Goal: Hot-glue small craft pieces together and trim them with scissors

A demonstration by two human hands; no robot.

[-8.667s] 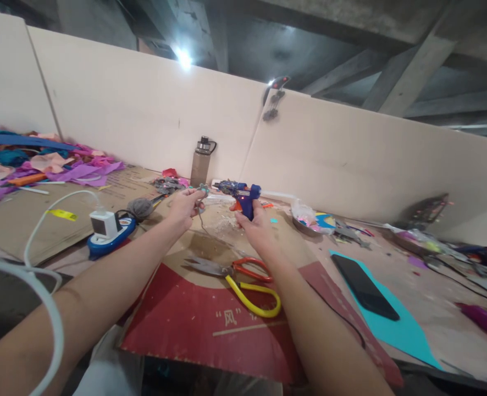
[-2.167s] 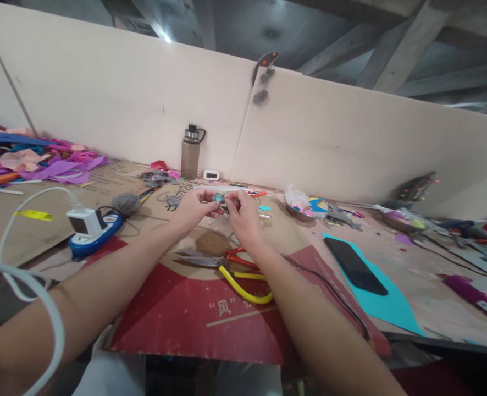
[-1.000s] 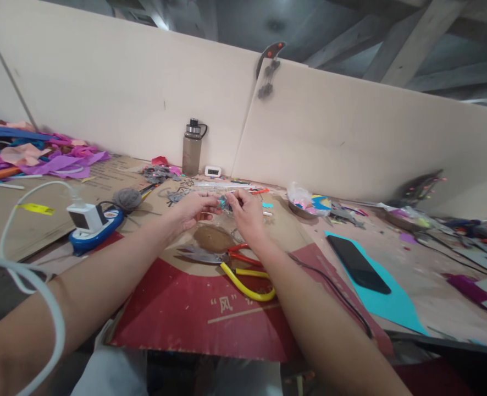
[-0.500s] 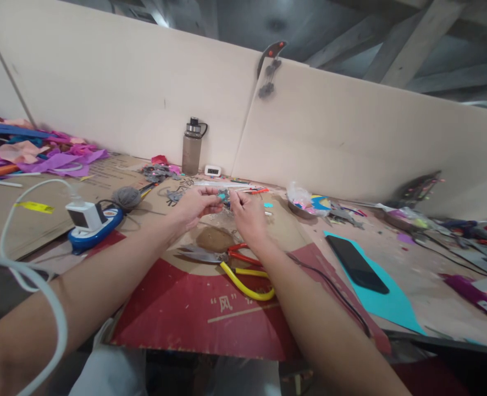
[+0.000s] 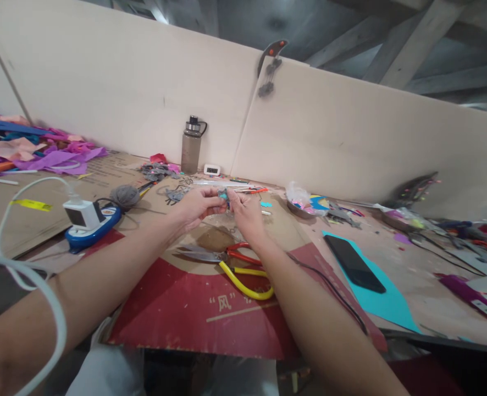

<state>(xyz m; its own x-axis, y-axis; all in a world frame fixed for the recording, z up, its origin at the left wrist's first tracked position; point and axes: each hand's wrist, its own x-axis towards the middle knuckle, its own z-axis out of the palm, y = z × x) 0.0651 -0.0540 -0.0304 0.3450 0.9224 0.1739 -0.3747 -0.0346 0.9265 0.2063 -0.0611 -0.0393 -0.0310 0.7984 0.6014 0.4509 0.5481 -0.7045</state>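
Observation:
My left hand (image 5: 202, 205) and my right hand (image 5: 244, 212) meet above the cardboard sheet (image 5: 177, 313), fingers pinched around a small turquoise and grey piece (image 5: 222, 194). Its exact kind is too small to make out. Both thumbs and forefingers are closed on it from either side. Just below the hands lie scissors (image 5: 202, 254) with red handles, beside a tool with yellow handles (image 5: 243, 283) that my right forearm partly covers. A small turquoise scrap (image 5: 266, 204) lies right of my right hand.
A bottle (image 5: 191, 147) and a small digital clock (image 5: 212, 170) stand by the partition. Left are a blue power strip (image 5: 75, 237), grey yarn (image 5: 125, 194) and crumpled paper (image 5: 62, 162). Right are a bowl (image 5: 302, 210), a phone (image 5: 354, 263) on turquoise sheet, and a magenta tool (image 5: 470, 294).
My hands have drawn slightly closer together around the small piece, and the right fingers now reach further over it. The view has shifted slightly; the things on the table stay put.

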